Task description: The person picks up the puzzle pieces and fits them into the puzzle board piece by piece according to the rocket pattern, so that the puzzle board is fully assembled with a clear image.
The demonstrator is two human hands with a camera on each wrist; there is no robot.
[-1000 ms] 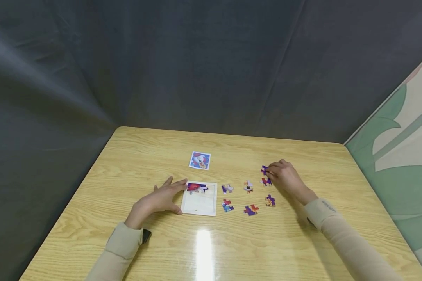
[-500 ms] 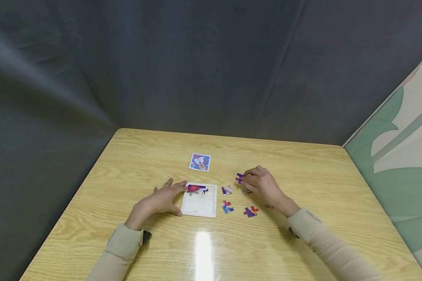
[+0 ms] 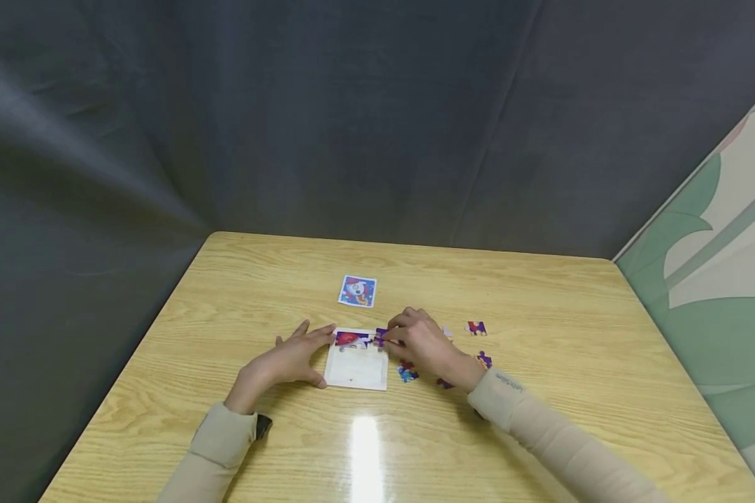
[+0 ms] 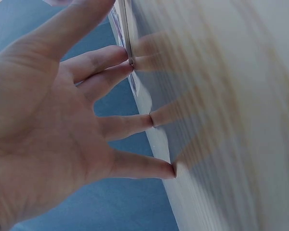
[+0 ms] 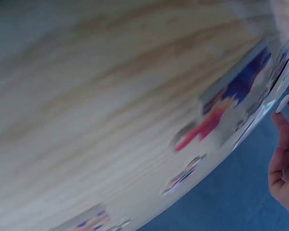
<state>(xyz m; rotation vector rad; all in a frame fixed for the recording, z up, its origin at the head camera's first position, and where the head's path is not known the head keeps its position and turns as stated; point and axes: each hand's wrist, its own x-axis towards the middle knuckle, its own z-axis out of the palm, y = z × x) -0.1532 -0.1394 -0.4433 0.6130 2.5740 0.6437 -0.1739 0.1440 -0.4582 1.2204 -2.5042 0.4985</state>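
My left hand (image 3: 287, 360) lies at the left side of a pale square puzzle board (image 3: 355, 374), thumb and index fingertip at its edge. In the left wrist view that hand (image 4: 62, 120) has its fingers straight and spread, the tips touching the table. Joined pieces with a red and white picture (image 3: 351, 340) fill the board's upper left. My right hand (image 3: 423, 342) pinches a purple puzzle piece (image 3: 380, 337) over the board's upper right corner. In the right wrist view the hand (image 5: 285, 161) is partly cut off, and the piece (image 5: 286, 98) shows edge-on.
A small picture card (image 3: 357, 291) lies behind the board. Right of it are loose pieces: a red and blue one (image 3: 407, 372), a red and purple one (image 3: 476, 327), a purple one (image 3: 484, 359). Others are partly hidden under the right hand. A dark curtain (image 3: 352, 126) hangs behind the table.
My right hand has picked up the purple piece from the far right and carried it left to the board's upper right corner. The left hand has stayed in place.
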